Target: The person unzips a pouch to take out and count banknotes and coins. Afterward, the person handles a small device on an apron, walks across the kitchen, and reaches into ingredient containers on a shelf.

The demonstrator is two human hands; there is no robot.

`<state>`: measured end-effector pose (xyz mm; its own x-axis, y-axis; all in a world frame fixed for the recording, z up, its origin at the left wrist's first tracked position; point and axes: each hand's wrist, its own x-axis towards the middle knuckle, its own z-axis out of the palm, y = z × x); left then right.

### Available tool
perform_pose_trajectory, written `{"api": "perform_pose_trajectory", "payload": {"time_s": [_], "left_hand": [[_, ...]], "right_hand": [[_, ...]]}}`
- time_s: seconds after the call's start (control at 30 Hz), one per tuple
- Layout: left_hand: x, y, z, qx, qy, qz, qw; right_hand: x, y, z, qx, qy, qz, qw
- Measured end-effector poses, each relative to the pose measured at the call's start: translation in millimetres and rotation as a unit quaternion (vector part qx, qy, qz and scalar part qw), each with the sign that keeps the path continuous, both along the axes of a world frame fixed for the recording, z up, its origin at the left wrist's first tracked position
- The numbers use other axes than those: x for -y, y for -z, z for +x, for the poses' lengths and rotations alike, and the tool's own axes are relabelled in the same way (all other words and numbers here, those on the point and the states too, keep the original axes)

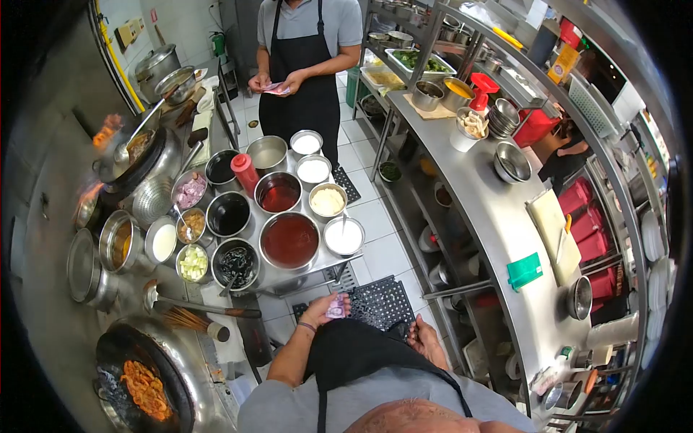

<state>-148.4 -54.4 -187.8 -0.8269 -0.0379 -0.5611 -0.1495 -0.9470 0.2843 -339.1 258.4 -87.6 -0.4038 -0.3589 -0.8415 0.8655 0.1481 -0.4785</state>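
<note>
In front of my black apron (pixel 354 353), my left hand (pixel 315 312) is closed on a small purple banknote (pixel 336 307), its printed side facing up. On the other side of the apron is my right hand (pixel 429 342), fingers curled in and turned partly from view; I cannot tell whether anything is in them. Below both hands lies a black perforated floor mat (pixel 382 303). The nearest container to my left hand is a large pot of red-brown sauce (pixel 289 239) on the steel table.
Several pots of sauces and powders crowd that table. At lower left a wok (pixel 108 346) holds reddish food; flames (pixel 108 130) rise by another wok. A co-worker (pixel 303 72) stands ahead, holding pinkish paper. A long steel counter (pixel 462 180) runs along the right, with a cutting board (pixel 554 231).
</note>
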Motion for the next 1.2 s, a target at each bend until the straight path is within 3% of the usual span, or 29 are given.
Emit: {"api": "perform_pose_trajectory", "payload": {"time_s": [0.17, 0.4, 1.2], "left_hand": [[-16.1, -10.8, -1.5, -0.048, 0.081, 0.031, 0.995], [-25.2, -23.9, 22.8, 0.022, 0.158, 0.023, 0.987], [-33.0, -38.6, 25.7, 0.016, 0.181, -0.05, 0.982]], "right_hand": [[6.6, 7.8, 13.5, 0.002, 0.024, -0.018, 1.0], [16.7, 0.8, 34.8, -0.007, 0.03, 0.013, 0.999], [21.5, -2.0, 24.4, -0.02, 0.011, 0.006, 1.0]]}}
